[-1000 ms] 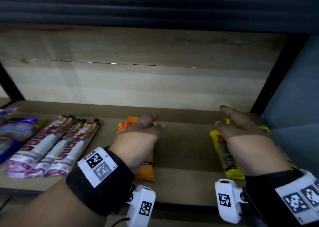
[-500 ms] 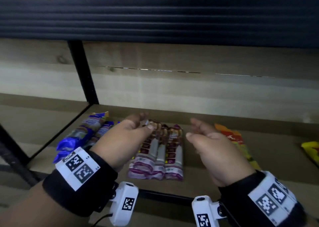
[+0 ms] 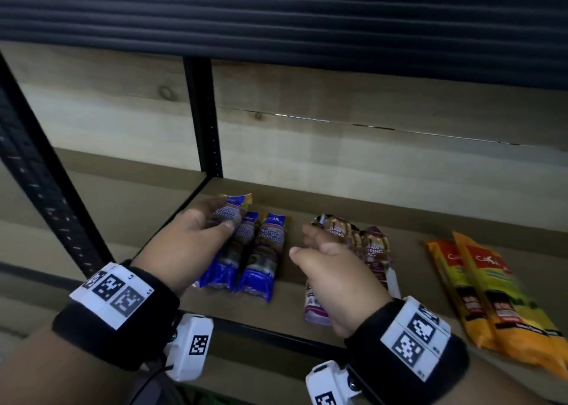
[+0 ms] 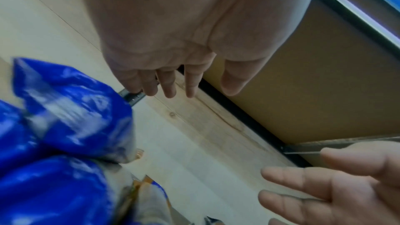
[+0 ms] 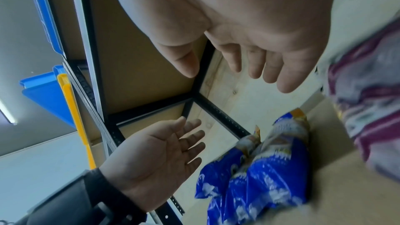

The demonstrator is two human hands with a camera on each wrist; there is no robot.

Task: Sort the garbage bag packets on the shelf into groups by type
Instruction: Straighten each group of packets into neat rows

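Three blue packets (image 3: pixel 261 251) lie side by side at the shelf's left end, also visible in the left wrist view as blue packets (image 4: pixel 65 109). My left hand (image 3: pixel 219 217) hovers over them with its fingers (image 4: pixel 173 90) straight, holding nothing. Right of them lie purple-and-white packets (image 3: pixel 376 251). My right hand (image 3: pixel 302 241) floats above their near ends, palm down and fingers (image 5: pixel 259 74) relaxed, empty. Two orange-yellow packets (image 3: pixel 485 291) lie further right. In the right wrist view the blue packets (image 5: pixel 259 168) and purple packets (image 5: pixel 368 100) rest on the board.
The brown shelf board (image 3: pixel 285 312) has a black front rail. A black upright post (image 3: pixel 203 118) stands at the back left, another post (image 3: pixel 37 171) in front. The upper shelf's dark edge (image 3: pixel 276 20) hangs overhead. Blue and yellow bins (image 5: pixel 49 95) sit outside the rack.
Both hands and my view have swept left along the shelf. From the orange and yellow packets they passed over the purple ones; now the left hand is over the blue packets.
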